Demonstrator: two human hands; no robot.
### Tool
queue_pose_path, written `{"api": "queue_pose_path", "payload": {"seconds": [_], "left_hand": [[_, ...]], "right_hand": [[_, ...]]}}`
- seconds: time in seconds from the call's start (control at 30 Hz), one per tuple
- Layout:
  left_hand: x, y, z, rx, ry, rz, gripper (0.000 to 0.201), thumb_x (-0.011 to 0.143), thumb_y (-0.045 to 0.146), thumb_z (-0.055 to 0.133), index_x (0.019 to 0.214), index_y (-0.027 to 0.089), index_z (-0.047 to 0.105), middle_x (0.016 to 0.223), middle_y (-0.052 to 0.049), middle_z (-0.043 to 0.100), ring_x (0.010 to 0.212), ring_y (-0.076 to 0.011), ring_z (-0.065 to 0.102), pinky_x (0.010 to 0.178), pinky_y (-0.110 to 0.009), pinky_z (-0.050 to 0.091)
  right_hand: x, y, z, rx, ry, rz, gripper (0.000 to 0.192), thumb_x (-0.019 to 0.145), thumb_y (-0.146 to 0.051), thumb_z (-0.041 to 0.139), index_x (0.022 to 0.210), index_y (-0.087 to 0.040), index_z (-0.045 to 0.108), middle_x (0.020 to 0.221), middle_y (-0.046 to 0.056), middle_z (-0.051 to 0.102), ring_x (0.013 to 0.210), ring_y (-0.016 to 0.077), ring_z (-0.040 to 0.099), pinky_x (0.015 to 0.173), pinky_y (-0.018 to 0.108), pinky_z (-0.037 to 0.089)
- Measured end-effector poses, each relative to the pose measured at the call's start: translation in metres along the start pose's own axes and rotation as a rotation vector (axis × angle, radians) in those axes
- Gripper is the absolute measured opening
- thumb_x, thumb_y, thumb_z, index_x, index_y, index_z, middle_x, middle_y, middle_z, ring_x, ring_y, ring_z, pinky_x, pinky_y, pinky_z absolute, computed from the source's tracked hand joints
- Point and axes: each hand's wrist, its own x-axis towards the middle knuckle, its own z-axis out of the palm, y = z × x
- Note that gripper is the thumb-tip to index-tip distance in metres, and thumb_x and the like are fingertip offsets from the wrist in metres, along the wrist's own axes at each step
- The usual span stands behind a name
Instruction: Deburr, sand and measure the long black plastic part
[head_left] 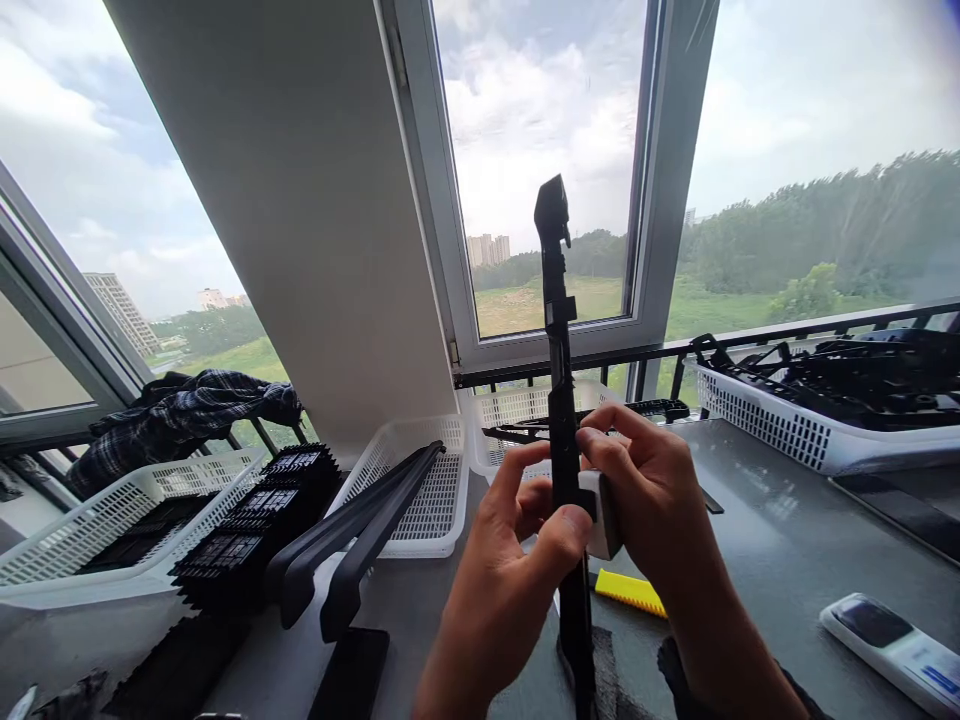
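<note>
- Window-side grey worktop [780, 540], white baskets [431, 500] of black plastic parts along the sill, trees and sky outside.
- Head view: long black plastic bar [559, 380] stands upright, centre frame, lower end down near my wrists.
- Looks light and stiff, probably a bit flexy over its length; best gripped low, near the middle clips.
- My left hand [517, 560]: thumb and fingers [574, 525] pinched on the bar.
- My right hand [652, 500]: fingers curled round a small white block [604, 510] pressed against the bar.
- Yellow piece [630, 592] lies on the worktop below.
</note>
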Motion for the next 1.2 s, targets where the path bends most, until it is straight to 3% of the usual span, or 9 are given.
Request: {"api": "queue_pose_path", "payload": {"seconds": [0.17, 0.43, 0.6, 0.9, 1.2], "left_hand": [[0.004, -0.001, -0.002, -0.101, -0.042, -0.026, 0.040, 0.091, 0.028, 0.065, 0.130, 0.024, 0.064, 0.099, -0.004, 0.074, 0.089, -0.0195, 0.066, 0.080, -0.031, 0.052], [0.007, -0.010, -0.011, -0.130, -0.112, -0.029, 0.045, 0.091, 0.036, 0.072, 0.134, 0.025, 0.064, 0.102, -0.005, 0.073, 0.088, -0.0198, 0.066, 0.082, -0.032, 0.050], [0.006, -0.012, -0.016, -0.164, -0.162, -0.036, 0.051, 0.090, 0.042, 0.077, 0.137, 0.028, 0.063, 0.112, -0.006, 0.070, 0.095, -0.0221, 0.066, 0.087, -0.035, 0.050], [0.001, -0.008, -0.020, -0.114, -0.165, -0.019, 0.051, 0.093, 0.041, 0.076, 0.141, 0.031, 0.062, 0.119, -0.008, 0.068, 0.108, -0.0251, 0.063, 0.091, -0.037, 0.051], [0.002, -0.009, -0.014, -0.098, -0.143, 0.013, 0.049, 0.091, 0.042, 0.077, 0.136, 0.028, 0.063, 0.118, -0.008, 0.070, 0.107, -0.0261, 0.065, 0.092, -0.038, 0.051]], "right_hand": [[0.000, 0.001, 0.000, -0.004, 0.010, -0.006, 0.029, 0.092, -0.041, 0.066, 0.071, -0.021, 0.058, 0.049, -0.007, 0.051, 0.039, 0.0076, 0.039, 0.037, 0.017, 0.027], [-0.001, -0.004, 0.003, -0.079, 0.122, -0.097, 0.038, 0.094, -0.044, 0.068, 0.066, -0.021, 0.056, 0.049, -0.005, 0.053, 0.039, 0.0075, 0.039, 0.036, 0.018, 0.029], [-0.005, -0.010, 0.004, -0.146, 0.123, -0.143, 0.037, 0.093, -0.040, 0.067, 0.064, -0.021, 0.057, 0.046, -0.005, 0.053, 0.037, 0.0077, 0.040, 0.035, 0.018, 0.029], [-0.009, -0.017, 0.005, -0.316, 0.144, -0.241, 0.034, 0.094, -0.032, 0.063, 0.063, -0.022, 0.056, 0.046, -0.007, 0.047, 0.039, 0.0076, 0.039, 0.038, 0.019, 0.027], [-0.006, -0.011, -0.004, -0.325, 0.206, -0.253, 0.032, 0.094, -0.033, 0.064, 0.065, -0.022, 0.060, 0.051, -0.004, 0.055, 0.043, 0.0102, 0.044, 0.041, 0.021, 0.031]]}}
